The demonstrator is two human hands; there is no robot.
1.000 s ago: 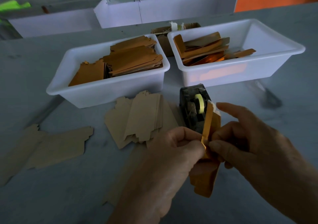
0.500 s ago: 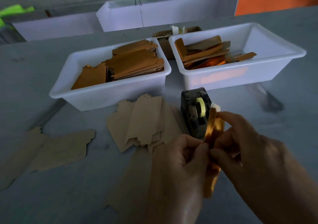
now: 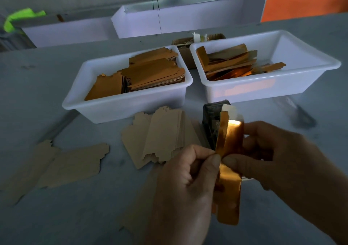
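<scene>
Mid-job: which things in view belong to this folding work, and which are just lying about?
In the job: shiny gold card strip, pinched by left hand and right hand; dark tape dispenser; pile of flat brown card blanks; left white plastic tub; right white plastic tub.
Lying about: neon green cloth; small brown cardboard box.

Two white plastic tubs are sitting side by side on a grey table (image 3: 56, 216), the left tub (image 3: 131, 111) holding stacked brown card blanks (image 3: 154, 73) and the right tub (image 3: 263, 88) holding gold-faced pieces (image 3: 229, 64) lying askew. A loose pile of flat blanks (image 3: 162, 137) is lying just in front of the left tub, another flat blank (image 3: 71, 165) lying apart to its left. A dark tape dispenser (image 3: 211, 120) is standing beside the pile, and a small cardboard box (image 3: 184, 45) is sitting behind the tubs
</scene>
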